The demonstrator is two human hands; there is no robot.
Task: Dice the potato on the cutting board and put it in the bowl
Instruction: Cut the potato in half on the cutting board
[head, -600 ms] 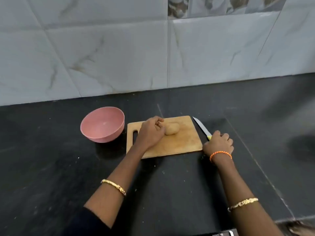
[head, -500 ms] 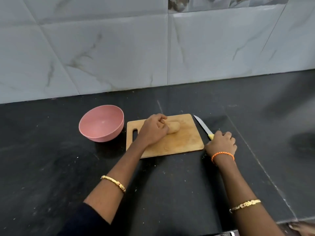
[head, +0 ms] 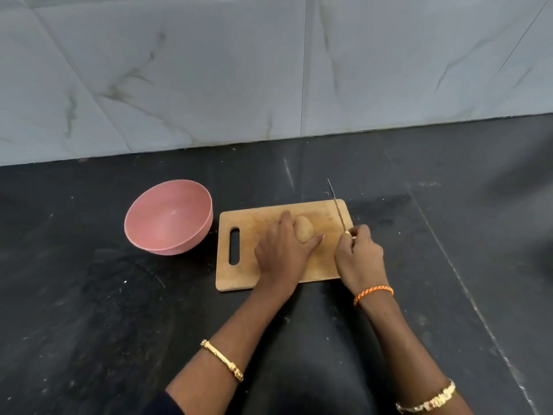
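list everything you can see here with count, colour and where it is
round pink plastic bowl: 1, pink, on the counter left of the board
rectangular wooden cutting board: 1, light brown, centre of the counter
whole unpeeled potato: 1, tan, on the board
slim steel knife: 1, silver blade, over the board's right edge
dark stone counter: 1, black
marbled wall tiles: several, grey-white, behind
left hand: 1, holds the potato
right hand: 1, grips the knife

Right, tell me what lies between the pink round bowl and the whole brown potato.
In the head view, the wooden cutting board's slotted handle end and the left hand, gripping the potato, lie between it and the pink bowl.
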